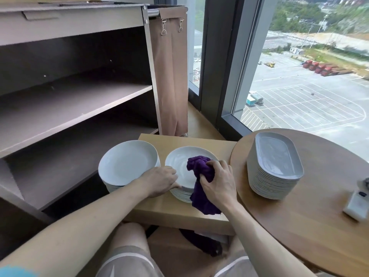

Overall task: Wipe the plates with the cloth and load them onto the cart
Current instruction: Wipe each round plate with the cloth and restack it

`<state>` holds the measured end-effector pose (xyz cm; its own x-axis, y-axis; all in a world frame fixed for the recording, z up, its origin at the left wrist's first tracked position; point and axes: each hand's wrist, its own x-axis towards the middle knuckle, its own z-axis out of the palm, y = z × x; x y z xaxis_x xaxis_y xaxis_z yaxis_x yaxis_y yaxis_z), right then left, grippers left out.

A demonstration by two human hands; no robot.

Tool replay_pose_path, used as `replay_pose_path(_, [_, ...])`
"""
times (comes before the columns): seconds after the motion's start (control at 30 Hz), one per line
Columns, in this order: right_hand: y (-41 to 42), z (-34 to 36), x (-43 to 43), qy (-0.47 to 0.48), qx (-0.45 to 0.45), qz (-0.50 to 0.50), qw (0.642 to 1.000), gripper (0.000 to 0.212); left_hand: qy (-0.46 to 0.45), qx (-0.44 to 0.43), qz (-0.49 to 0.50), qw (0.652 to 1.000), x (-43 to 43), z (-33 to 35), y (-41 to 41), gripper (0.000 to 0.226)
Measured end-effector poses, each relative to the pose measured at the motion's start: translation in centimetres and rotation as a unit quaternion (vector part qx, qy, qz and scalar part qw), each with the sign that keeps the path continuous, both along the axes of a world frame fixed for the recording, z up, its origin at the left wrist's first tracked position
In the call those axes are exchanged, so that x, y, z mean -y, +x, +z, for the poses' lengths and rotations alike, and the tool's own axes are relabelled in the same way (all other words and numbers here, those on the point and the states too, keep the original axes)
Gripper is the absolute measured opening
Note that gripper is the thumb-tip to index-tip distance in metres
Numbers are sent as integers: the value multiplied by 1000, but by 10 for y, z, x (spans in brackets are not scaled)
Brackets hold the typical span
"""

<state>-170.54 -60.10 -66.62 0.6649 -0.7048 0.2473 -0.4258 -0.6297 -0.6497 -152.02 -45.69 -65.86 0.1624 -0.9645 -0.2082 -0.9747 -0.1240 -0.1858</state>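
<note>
Standing left of left hand, cart (pixel 79 100) turns open shelves toward stacks, so loading is a short reach. Round stack (pixel 127 162) sits just left of left hand (pixel 161 181). Left hand curls over near rim of top plate (pixel 177 164), likely steadying it against wiping; fingertips hidden, probably a pinch. Right hand (pixel 217 184) clenches purple cloth (pixel 201 170), pressing it on plate centre; cloth tail hangs over stack edge. Oval plates (pixel 277 156) wait well right of right hand. White device (pixel 355 204) farther right, identity unclear.

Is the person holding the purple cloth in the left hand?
No, the right hand grips the purple cloth on the top plate, while the left hand holds that plate's rim.
</note>
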Motion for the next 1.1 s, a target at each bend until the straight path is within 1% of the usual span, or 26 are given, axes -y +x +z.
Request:
replay_pose_path(0.07, [-2, 1, 0, 0, 5, 0, 1000, 36, 1, -3, 5, 1000, 0, 4, -1, 51])
replay_pose_path(0.13, [-4, 2, 0, 2, 9, -2, 1000, 34, -3, 13, 4, 1000, 0, 11, -4, 54])
replay_pose_path(0.33, [-12, -2, -8, 31, 19, -9, 999, 27, -21, 103, -38, 994, 0, 34, -17, 59])
replay_pose_path(0.4, [-16, -4, -10, 35, 21, -11, 999, 27, -2, 134, -59, 989, 0, 40, -20, 51])
replay_pose_path(0.47, [-19, -4, -11, 36, 23, -14, 999, 27, 29, 155, -69, 985, 1, 46, -20, 27])
replay_pose_path(0.5, [-20, -4, -11, 34, 22, -14, 999, 27, 37, 161, -70, 984, 1, 49, -20, 21])
replay_pose_path(0.6, [-24, -4, -14, 28, 19, -12, 999, 28, 36, 175, -82, 980, 0, 58, -21, 26])
replay_pose_path(0.77, [-26, -2, -18, 33, 24, -12, 999, 26, 17, 201, -96, 975, -10, 65, -19, 25])
replay_pose_path(0.97, [-17, 5, -21, 72, 60, -34, 995, 34, -12, 216, -42, 975, -33, 81, -9, 23])
replay_pose_path(1.1, [-7, 2, -23, 78, 51, -37, 995, 36, -29, 228, 13, 973, -58, 87, 3, 24])
